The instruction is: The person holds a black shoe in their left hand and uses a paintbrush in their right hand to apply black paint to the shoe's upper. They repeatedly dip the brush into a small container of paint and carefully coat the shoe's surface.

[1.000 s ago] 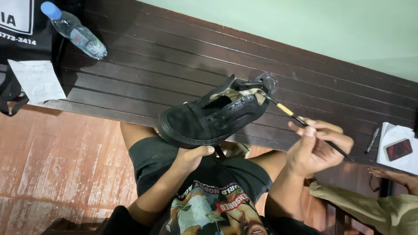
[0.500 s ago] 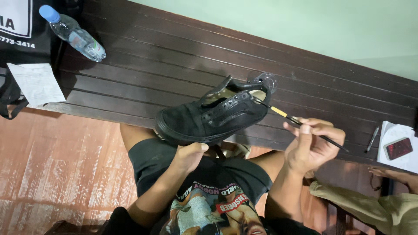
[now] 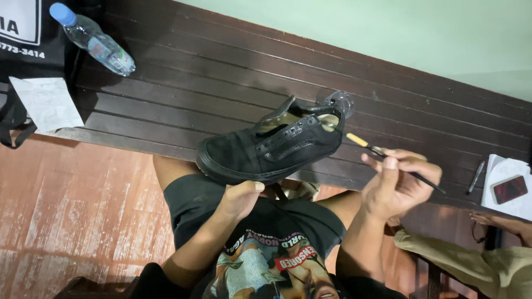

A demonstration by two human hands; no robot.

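Observation:
My left hand (image 3: 241, 198) holds a black low-top sneaker (image 3: 266, 150) from underneath, by its sole, with the toe pointing left. My right hand (image 3: 397, 185) pinches a thin dark-handled brush (image 3: 366, 144) with a yellowish band near its tip. The brush tip reaches into the shoe's heel opening. Shoe and hands hover over my lap, in front of a dark wooden bench (image 3: 221, 72). A small clear cup (image 3: 339, 103) stands on the bench just behind the heel.
A plastic water bottle (image 3: 94, 43) lies at the bench's far left beside a black bag (image 3: 27, 39) and a sheet of paper (image 3: 47, 102). At right are a pen (image 3: 475, 177), a phone (image 3: 509, 189) on a white pad, and another person's khaki-clad leg (image 3: 454, 260).
The shoe has shifted slightly left and levelled a little in my left hand. My right hand keeps the brush at the heel opening, with only small movement.

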